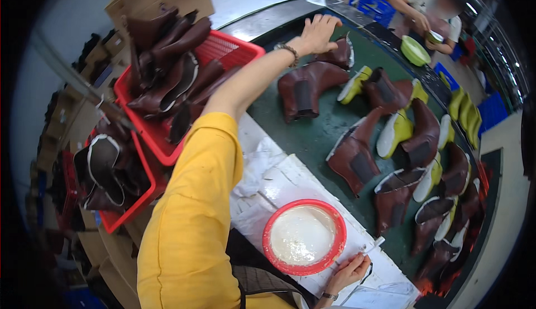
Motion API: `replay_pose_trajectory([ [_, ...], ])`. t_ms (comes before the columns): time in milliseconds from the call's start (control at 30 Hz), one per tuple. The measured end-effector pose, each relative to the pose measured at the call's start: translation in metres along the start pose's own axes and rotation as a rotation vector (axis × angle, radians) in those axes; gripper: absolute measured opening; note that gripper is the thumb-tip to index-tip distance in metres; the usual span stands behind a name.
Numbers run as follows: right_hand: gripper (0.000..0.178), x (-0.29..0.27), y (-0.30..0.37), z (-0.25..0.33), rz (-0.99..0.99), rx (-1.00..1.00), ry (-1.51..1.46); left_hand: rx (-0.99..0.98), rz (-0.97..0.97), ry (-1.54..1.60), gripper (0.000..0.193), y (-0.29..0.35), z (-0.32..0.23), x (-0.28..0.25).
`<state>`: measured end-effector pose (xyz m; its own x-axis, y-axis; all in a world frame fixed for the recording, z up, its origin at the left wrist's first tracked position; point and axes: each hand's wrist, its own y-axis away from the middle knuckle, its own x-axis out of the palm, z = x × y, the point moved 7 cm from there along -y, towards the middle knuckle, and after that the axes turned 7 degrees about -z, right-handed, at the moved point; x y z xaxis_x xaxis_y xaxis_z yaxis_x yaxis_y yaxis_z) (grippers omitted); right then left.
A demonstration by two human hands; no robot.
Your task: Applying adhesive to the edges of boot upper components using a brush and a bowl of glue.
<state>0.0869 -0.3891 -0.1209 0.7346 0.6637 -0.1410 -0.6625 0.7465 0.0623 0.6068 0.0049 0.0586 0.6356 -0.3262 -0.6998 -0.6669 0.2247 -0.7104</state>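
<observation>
My left hand [318,34] is stretched far out over the green belt, fingers apart and holding nothing. Just below its thumb lies a brown leather boot upper [338,56]; I cannot tell whether they touch. Closer to me on the belt is another brown boot upper [310,88] with a dark elastic panel. Low in the view, my right hand [350,272] is closed around a small brush [375,246] with a white tip, beside a red-rimmed bowl [341,236] of white, glue-like liquid. The bowl stands on a smeared white board [279,177].
Several brown uppers [357,152] and yellow-green shoe lasts [395,134] cover the belt's right side. To the left, a red basket [234,49] overflows with uppers, and a second red crate [142,197] stands below it. Across the belt sits a person [419,13] near a green bowl [415,51].
</observation>
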Motion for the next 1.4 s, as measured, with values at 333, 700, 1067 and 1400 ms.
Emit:
replay_pose_trajectory([
  [333, 0.019, 0.005, -0.004, -0.001, 0.058, -0.034, -0.075, -0.674, 0.321, -1.258, 0.049, 0.112, 0.250, -0.344],
  [700, 0.023, -0.007, 0.002, 0.014, 0.078, -0.234, 0.020, -0.762, 0.463, -0.906, 0.034, 0.177, 0.222, -0.358],
  [1067, 0.026, -0.002, -0.005, 0.001, 0.144, -0.199, -0.064, 0.072, -0.108, -0.583, 0.055, 0.156, 0.016, -0.488],
  [1400, 0.026, -0.008, -0.005, 0.032, 0.270, -0.153, -0.098, 0.807, 0.302, 0.134, 0.022, 0.216, -0.153, -0.342],
])
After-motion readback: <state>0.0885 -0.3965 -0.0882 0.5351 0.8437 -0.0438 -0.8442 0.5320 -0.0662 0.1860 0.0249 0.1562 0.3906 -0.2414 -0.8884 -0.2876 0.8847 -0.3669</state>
